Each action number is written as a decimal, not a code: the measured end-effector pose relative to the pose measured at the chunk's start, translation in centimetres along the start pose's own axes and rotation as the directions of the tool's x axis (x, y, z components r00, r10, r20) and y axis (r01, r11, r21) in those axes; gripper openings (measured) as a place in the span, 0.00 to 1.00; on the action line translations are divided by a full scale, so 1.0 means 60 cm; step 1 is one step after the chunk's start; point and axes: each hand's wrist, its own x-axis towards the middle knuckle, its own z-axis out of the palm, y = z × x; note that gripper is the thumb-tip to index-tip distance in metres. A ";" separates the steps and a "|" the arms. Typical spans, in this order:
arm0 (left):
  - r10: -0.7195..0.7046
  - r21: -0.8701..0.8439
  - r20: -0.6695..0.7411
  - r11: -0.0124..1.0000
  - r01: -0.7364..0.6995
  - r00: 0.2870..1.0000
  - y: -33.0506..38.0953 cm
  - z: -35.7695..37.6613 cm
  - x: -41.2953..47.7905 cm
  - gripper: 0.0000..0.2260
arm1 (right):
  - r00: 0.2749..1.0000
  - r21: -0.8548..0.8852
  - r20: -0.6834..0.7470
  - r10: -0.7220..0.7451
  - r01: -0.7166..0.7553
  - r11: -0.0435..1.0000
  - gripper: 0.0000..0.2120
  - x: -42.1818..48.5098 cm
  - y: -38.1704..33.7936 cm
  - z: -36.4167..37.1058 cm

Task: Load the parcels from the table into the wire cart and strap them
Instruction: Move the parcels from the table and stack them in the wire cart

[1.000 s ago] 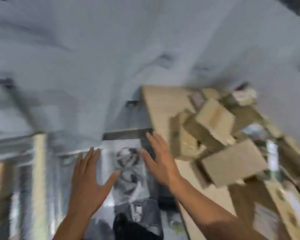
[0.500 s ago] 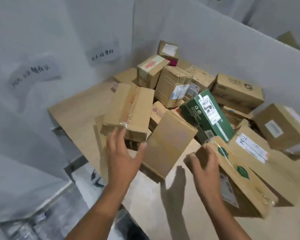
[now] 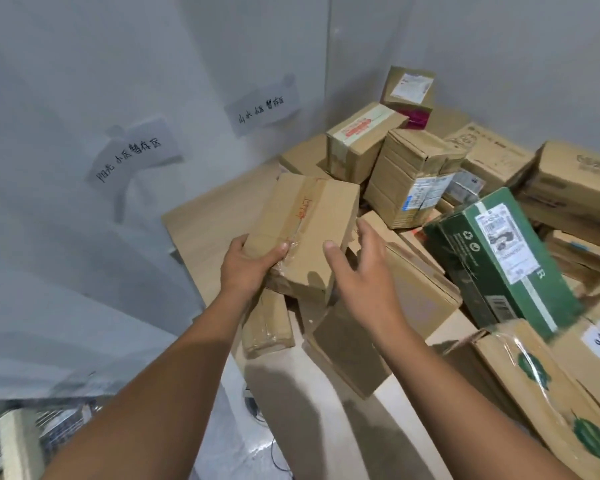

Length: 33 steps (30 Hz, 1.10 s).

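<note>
A long brown cardboard parcel [image 3: 309, 216] with red writing and clear tape lies on top of the pile at the table's left side. My left hand [image 3: 248, 268] grips its near left corner, thumb on top. My right hand [image 3: 359, 275] hovers at its near right edge with fingers spread and loosely bent, thumb by the box. Whether it touches the box is unclear. Several more parcels crowd the wooden table [image 3: 215, 223]. A bit of the wire cart [image 3: 21, 441] shows at the bottom left.
A green box [image 3: 499, 261] leans at the right, next to a taped carton with leaf logos [image 3: 548, 386]. Grey walls with two handwritten paper labels [image 3: 264, 109] close in the table's left and back. Floor and cables show below the table edge.
The view swung from the cart up to the table. My left hand went from reaching to gripping the long parcel. My right hand left the leaf-logo carton and moved to that parcel.
</note>
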 end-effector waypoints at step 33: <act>-0.758 -0.795 -0.604 0.549 -0.259 0.245 -0.734 -0.759 -0.482 0.38 | -0.213 0.108 0.975 0.056 0.681 0.724 0.33 -0.580 -0.176 1.000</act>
